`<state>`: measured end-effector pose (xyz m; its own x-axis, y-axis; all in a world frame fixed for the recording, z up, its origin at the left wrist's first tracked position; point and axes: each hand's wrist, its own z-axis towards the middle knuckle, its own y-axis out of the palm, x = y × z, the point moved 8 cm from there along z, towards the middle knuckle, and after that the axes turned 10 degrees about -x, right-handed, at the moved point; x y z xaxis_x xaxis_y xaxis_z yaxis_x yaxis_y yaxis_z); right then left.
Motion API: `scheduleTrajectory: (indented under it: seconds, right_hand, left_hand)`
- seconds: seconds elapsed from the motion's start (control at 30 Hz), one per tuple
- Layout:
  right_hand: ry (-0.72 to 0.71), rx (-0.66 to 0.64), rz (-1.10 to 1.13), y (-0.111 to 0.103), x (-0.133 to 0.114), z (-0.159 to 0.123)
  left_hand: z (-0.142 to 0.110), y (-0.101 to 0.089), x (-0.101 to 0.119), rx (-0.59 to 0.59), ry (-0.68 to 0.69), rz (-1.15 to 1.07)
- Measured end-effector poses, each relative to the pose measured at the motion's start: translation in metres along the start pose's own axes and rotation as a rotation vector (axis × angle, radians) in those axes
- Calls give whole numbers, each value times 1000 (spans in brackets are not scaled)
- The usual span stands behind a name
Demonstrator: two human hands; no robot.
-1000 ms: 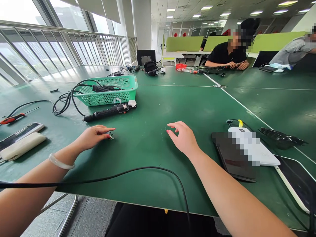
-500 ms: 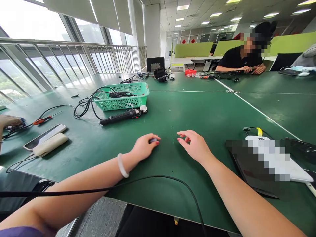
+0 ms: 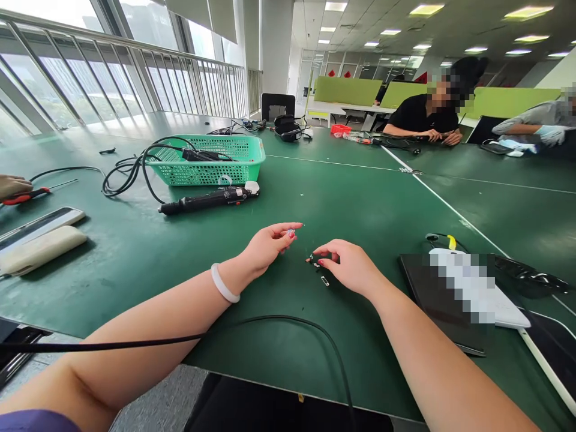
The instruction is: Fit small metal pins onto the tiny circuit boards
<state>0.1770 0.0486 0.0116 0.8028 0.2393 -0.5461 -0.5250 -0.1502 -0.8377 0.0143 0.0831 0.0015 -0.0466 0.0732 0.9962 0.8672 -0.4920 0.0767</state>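
My left hand [image 3: 271, 246] is raised slightly over the green table, its thumb and index finger closed on a small pale, shiny piece [image 3: 291, 232] too small to name. To its right, my right hand [image 3: 348, 263] hovers low with thumb and index finger apart. Right at those fingertips lie a few tiny metallic bits [image 3: 315, 264]. A small rectangular, frame-like piece [image 3: 324, 281] rests on the table just below them.
A black electric screwdriver [image 3: 204, 201] lies before a green basket [image 3: 204, 174] of cables. Left are a pale power bank [image 3: 42, 249], a phone [image 3: 40, 227] and another person's hand [image 3: 13, 186] at a red-handled screwdriver [image 3: 27, 196]. A black folder [image 3: 418, 294] lies right; a black cable [image 3: 288, 318] crosses in front.
Several tiny metallic pieces now lie on the table by my right fingertips. My left hand has risen and its grip has turned. The view has swung right and down.
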Motion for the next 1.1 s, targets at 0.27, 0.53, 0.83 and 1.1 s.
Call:
scheduleTrajectory:
  seconds: [0.27,0.53,0.83,1.1]
  right_hand:
    - [-33,78,-76,-1,-10,0]
    - [-43,-12,-87,16,-12,8]
    - [0,52,73,10,-3,9]
    - [-55,148,398,4,-16,0]
  left_hand:
    - [0,11,-11,-31,-107,-136]
    - [-3,11,-13,-20,-209,-168]
    - [-2,13,-15,-58,-202,-120]
    - [-2,22,-11,-171,-159,-77]
